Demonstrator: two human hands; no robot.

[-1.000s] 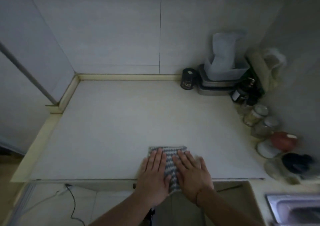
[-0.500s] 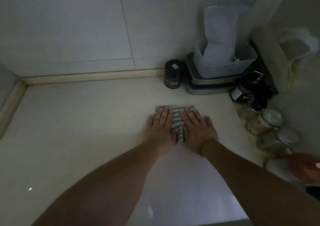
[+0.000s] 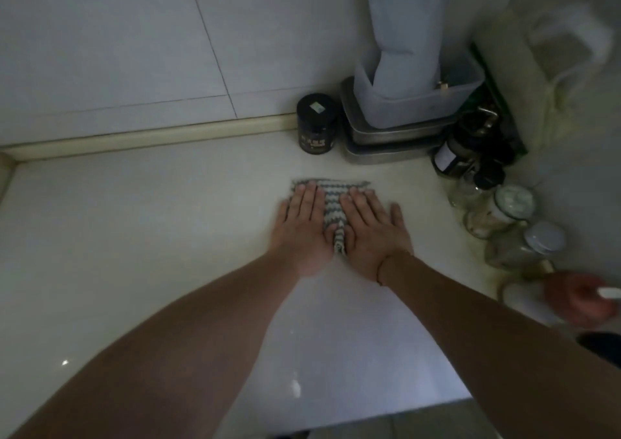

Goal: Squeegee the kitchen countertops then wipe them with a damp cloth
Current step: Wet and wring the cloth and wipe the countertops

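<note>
Neither hand has a grip on anything: the left hand (image 3: 304, 228) and the right hand (image 3: 371, 232) lie flat, fingers straight and together, palms pressing the striped cloth (image 3: 331, 203) down on the tabletop (image 3: 134, 237). The hands sit side by side with a narrow strip of cloth showing between them, bunched into a ridge near the wrists.

The tabletop is pale and glossy, with a few small bright glints near its front edge. A raised cream lip (image 3: 151, 136) runs along the back where it meets the tiled wall (image 3: 117, 35).

The cloth lies toward the back right of the tabletop — near the things crowded in the right corner, though touching none of them. There, a clear plastic tub (image 3: 416, 102) holding a tall pale bag (image 3: 406, 28) sits on stacked metal trays (image 3: 386, 139). Just left of the trays stands a black jar (image 3: 317, 124). Along the right wall runs a row of glass jars (image 3: 504, 210), one with a white lid (image 3: 544, 237). A reddish object (image 3: 578, 299) at the right edge is too blurred to identify.
</note>
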